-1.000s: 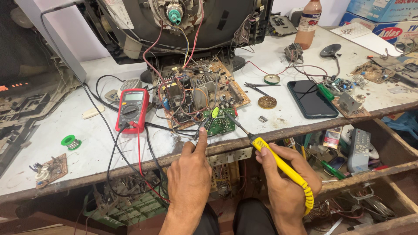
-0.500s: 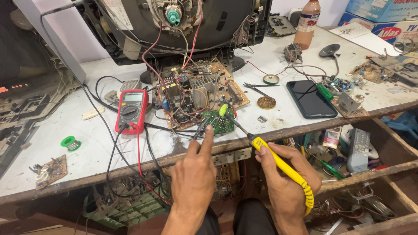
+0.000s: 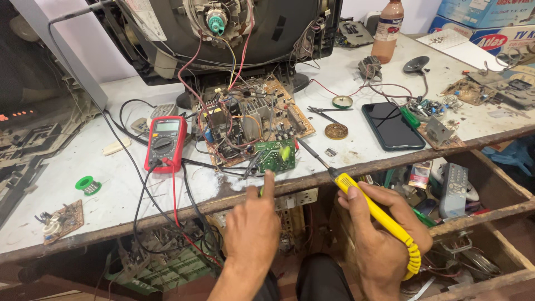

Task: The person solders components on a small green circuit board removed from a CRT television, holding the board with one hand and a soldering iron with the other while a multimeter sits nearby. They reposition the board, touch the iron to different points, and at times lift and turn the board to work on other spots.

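Fig.: repair bench, head view. Landmark = brown circuit board (image 3: 253,125) at bench centre, wired to the open rear of a CRT set (image 3: 223,28) directly behind it.

Left hand (image 3: 251,231): in front of the board, below the bench edge. Index finger extended, tip touching or just short of the small green board (image 3: 277,156), which lies at the brown board's front-right corner; other fingers curled in, not spread. Whether sth. thin is pinched under the index cannot be told.

Right hand (image 3: 384,239): front-right of the board. Fingers wrapped tight around the yellow handle of a soldering iron (image 3: 368,209); thumb along the grip. Iron shaft runs up-left, tip at or just beside the green board's right edge; contact unclear.

Red multimeter (image 3: 165,142): just left of the board, face up, red and black leads trailing off the bench front. Green solder spool (image 3: 88,184): well left, near the front edge. Black phone (image 3: 392,125): right of the board, face up. Round tin (image 3: 336,131): btw. board and phone. Plastic bottle (image 3: 388,30): rear right, upright.
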